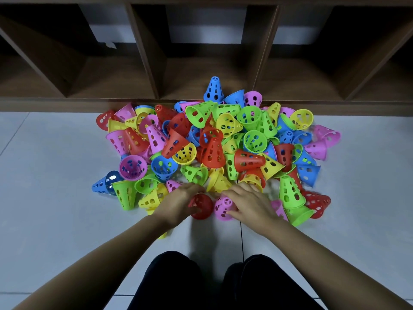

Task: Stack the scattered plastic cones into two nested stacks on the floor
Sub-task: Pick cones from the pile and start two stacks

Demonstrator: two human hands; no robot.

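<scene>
Left hand [178,204] curls round a red cone [200,206] at the near edge of the heap, fingers over its far side and thumb on the near side. The right hand [248,202] grasps a pink cone [223,208] just beside it, thumb against the cone's lower wall and fingers spread across the top. The two cones almost touch, both low over the tiled floor [55,164] in front of the person's knees. Behind them the pile of cones [223,142] lies loose and tangled, red, yellow, green, blue and pink, spreading back to the foot of a wooden shelf unit [156,70]. No nested stack shows anywhere yet, so this looks like the very start: picking the first cone for each stack. Next, each cone likely has to be stood wide end down on bare floor, well apart from the heap. Each hand can then pull another cone free and drop it squarely over the tip.
</scene>
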